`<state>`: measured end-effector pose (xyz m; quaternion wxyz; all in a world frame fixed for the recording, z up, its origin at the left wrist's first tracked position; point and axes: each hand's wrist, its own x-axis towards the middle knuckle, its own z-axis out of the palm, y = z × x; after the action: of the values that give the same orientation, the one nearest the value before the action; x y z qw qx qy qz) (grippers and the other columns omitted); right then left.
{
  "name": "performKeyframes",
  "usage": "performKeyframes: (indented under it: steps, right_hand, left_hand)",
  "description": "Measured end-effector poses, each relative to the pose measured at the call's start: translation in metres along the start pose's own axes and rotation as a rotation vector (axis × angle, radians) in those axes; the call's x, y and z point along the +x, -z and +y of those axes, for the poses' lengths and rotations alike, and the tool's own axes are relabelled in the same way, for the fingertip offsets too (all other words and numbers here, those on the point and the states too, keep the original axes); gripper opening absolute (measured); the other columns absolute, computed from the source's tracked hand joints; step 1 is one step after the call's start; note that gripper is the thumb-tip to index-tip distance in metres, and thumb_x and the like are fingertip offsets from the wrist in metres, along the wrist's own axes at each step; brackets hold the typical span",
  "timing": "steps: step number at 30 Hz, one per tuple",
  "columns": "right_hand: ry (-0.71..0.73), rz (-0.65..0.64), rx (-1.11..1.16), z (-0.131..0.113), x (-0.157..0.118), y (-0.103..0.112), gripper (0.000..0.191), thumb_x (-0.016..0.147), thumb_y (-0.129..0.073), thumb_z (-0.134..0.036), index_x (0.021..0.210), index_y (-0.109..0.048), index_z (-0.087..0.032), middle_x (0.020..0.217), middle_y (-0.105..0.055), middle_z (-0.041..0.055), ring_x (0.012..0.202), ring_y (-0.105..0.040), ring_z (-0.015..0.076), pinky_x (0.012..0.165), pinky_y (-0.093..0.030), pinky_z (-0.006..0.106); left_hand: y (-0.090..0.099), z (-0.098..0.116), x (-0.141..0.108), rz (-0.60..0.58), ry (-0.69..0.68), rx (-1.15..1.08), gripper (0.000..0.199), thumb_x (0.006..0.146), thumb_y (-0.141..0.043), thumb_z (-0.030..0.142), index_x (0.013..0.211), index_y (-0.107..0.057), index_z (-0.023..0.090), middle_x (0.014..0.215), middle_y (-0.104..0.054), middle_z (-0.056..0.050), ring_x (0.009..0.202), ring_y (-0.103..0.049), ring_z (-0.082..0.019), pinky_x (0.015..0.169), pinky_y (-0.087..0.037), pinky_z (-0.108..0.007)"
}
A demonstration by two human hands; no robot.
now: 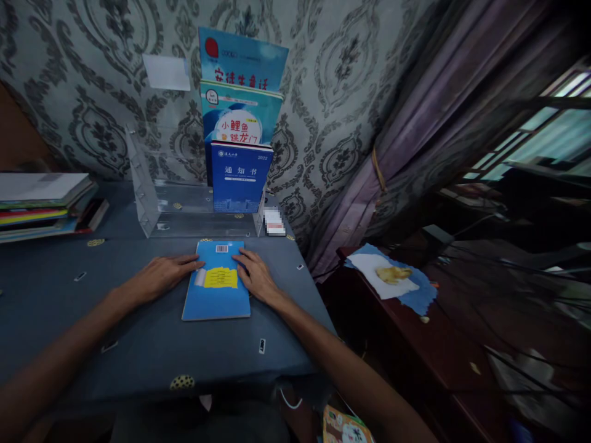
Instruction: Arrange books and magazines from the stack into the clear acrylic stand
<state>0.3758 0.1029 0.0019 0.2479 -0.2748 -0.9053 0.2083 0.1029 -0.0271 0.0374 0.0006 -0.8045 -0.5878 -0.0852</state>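
A blue book [217, 301] with a barcode and a yellow panel on its cover lies flat on the cloth-covered table. My left hand [168, 275] rests at its left edge, fingers stretched out and the tips touching the cover. On the opposite edge my right hand [256, 275] lies with its fingers apart, tips on the cover. Behind the book stands a clear tiered rack [184, 212]. Its right side bears a dark blue booklet [241, 181], a teal book [242, 114] and a taller blue book [244, 58], all upright.
Several stacked books [41, 206] lie at the table's far left. A small white item [274, 221], blurred out, sits beside the rack. To the right, a dark red surface [415, 332] holds a blue cloth [422, 295] with white paper. A purple curtain [392, 135] hangs behind.
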Motion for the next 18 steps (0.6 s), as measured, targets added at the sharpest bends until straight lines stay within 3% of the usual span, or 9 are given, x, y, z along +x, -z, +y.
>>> performKeyframes:
  steps: [7, 11, 15, 18]
  right_hand:
    - [0.014, 0.002, -0.02, -0.001, -0.001, 0.0, 0.039, 0.098, -0.05, -0.021, 0.133, -0.065, -0.017, 0.148, -0.055, 0.0168, 0.135, -0.053, 0.0291, 0.115, -0.043, 0.05]
    - [0.038, 0.033, -0.04, -0.002, -0.005, 0.0, 0.038, 0.097, -0.052, -0.02, 0.133, -0.065, -0.021, 0.146, -0.057, 0.0135, 0.135, -0.054, 0.0276, 0.115, -0.044, 0.049]
    - [0.05, 0.021, -0.076, -0.006, -0.01, 0.003, 0.039, 0.097, -0.052, -0.02, 0.134, -0.065, -0.021, 0.146, -0.058, 0.0142, 0.135, -0.055, 0.0285, 0.114, -0.045, 0.051]
    - [0.02, -0.021, -0.113, -0.011, -0.011, 0.009, 0.04, 0.098, -0.051, -0.022, 0.136, -0.064, -0.023, 0.148, -0.056, 0.0129, 0.136, -0.054, 0.0293, 0.112, -0.046, 0.052]
  left_hand:
    - [0.013, 0.004, 0.005, -0.109, -0.166, 0.115, 0.059, 0.096, -0.038, 0.011, 0.15, -0.044, 0.035, 0.15, -0.055, -0.008, 0.135, -0.055, -0.028, 0.094, -0.055, -0.039]
    - [0.017, 0.009, 0.01, -0.18, -0.299, 0.129, 0.061, 0.093, -0.039, 0.005, 0.146, -0.05, 0.033, 0.146, -0.059, -0.009, 0.138, -0.053, -0.026, 0.101, -0.054, -0.04]
    - [0.022, 0.016, 0.017, -0.103, -0.41, 0.077, 0.059, 0.094, -0.043, 0.004, 0.14, -0.054, 0.038, 0.141, -0.064, -0.006, 0.132, -0.059, -0.024, 0.104, -0.054, -0.038]
    - [0.021, 0.018, 0.02, -0.044, -0.538, 0.148, 0.065, 0.092, -0.051, 0.004, 0.147, -0.047, 0.04, 0.143, -0.062, -0.006, 0.134, -0.057, -0.027, 0.111, -0.049, -0.045]
